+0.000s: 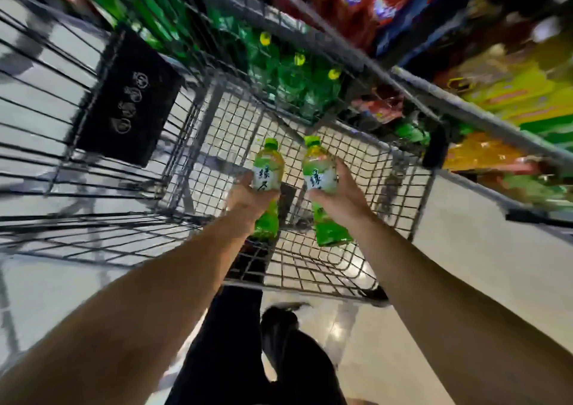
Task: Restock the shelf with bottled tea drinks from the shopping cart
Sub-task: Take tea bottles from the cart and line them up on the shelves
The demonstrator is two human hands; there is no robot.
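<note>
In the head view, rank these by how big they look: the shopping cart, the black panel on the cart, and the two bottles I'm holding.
1. Shopping cart
2. Black panel
3. Bottle in the left hand and bottle in the right hand: they look alike, so no ranking between them.

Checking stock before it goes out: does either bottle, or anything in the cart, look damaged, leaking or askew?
Nothing stands out. Left hand and right hand each hold an intact, capped tea bottle above the cart; no spill shows.

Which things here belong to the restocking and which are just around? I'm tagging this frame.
In the job: left hand and right hand, each gripping a green tea bottle; shopping cart; green bottles in it.
Just around: black placard; shelf snack packs.
</note>
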